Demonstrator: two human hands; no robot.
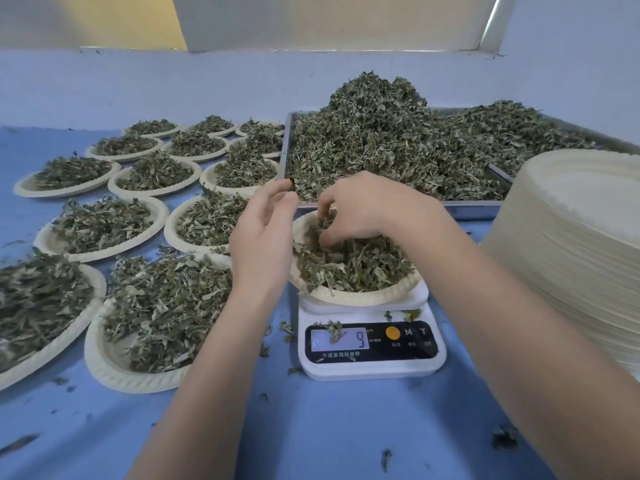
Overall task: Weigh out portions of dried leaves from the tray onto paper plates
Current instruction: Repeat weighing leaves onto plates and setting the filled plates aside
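Many filled plates [100,230] cover the tabletop's left side, while right hand [360,209] pinches leaves [356,268] on the scale [372,370], left hand [263,244] loosely spread, tray [464,207] heaped.

- surface [346,427]: flat light blue, flecked with dark green crumbs
- dried leaves [398,147] in tray: dull olive green, paler grey-green bits mixed in
- tray [398,204]: bare silver-grey metal rim
- paper plates [145,379], filled ones at left: cream, ribbed pattern round the rims
- plate on scale [360,296]: same cream, same crimped rim
- stack of plates [575,244]: off-white, fine layered lines down the side
- scale [372,367]: white body, black front panel, orange round button, pale lilac display with dark digit, white lettering
- wall [173,84]: pale blue-white
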